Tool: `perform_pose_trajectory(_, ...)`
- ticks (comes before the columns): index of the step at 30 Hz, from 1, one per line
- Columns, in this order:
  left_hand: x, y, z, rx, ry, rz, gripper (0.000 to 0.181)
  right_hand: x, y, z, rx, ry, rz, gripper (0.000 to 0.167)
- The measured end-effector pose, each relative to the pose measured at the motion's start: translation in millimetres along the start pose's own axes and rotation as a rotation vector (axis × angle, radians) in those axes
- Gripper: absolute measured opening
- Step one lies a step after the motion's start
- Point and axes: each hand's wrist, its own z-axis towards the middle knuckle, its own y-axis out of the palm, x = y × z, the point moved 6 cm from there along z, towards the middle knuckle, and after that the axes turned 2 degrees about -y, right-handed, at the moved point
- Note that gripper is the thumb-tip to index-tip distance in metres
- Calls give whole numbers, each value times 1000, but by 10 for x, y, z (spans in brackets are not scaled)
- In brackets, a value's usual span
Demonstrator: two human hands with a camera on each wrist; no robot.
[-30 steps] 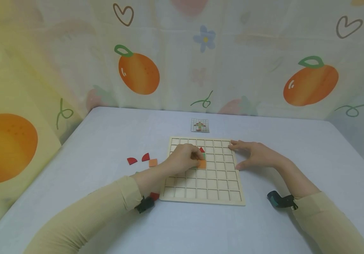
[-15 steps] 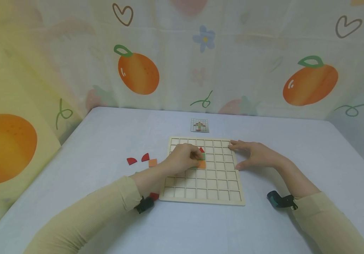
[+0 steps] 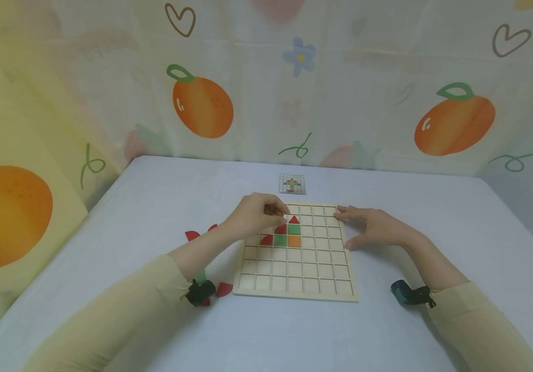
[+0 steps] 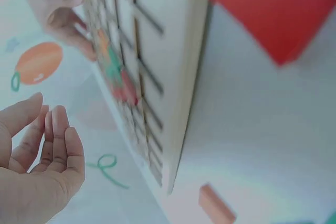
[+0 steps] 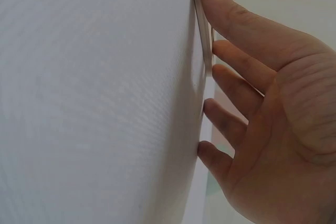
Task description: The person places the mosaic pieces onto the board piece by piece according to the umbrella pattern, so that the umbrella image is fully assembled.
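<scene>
A wooden grid board (image 3: pixel 318 269) lies on the white table. In its cells sit a red triangle (image 3: pixel 294 220), a green square (image 3: pixel 294 229) and an orange square (image 3: pixel 294 241) in one column. To the left are a second green square (image 3: pixel 280 241) and two red pieces with a curved side, one (image 3: pixel 267 240) lower, one partly behind my fingers. My left hand (image 3: pixel 258 213) hovers over the board's upper left; the left wrist view shows nothing between its loosely bent fingers (image 4: pixel 59 135). My right hand (image 3: pixel 380 226) rests its thumb and fingertips on the board's right edge.
A small pattern card (image 3: pixel 292 183) lies behind the board. Loose red pieces (image 3: pixel 224 289) and a green one (image 3: pixel 200 277) lie left of the board, some hidden by my left arm. A printed curtain (image 3: pixel 252 88) hangs behind the table.
My left hand has lifted off the pieces and moved up and to the left, uncovering red and green pieces on the board. The right hand stays in place.
</scene>
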Motion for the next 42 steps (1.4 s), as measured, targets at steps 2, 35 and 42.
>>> perform_pose_trajectory(2,20,-87,-33,13,13,-4,22,2,0,-2,2,1,-4,84)
perform_pose_trajectory(35,-1223,-922,-419,-3,-321,127,34,-20,-17,-12,3,-3,-23,83)
perform_pose_trajectory(42,-1307,-927,-478,-67,-301,140,42,-35,-17,-14,-1,-3,-32,83)
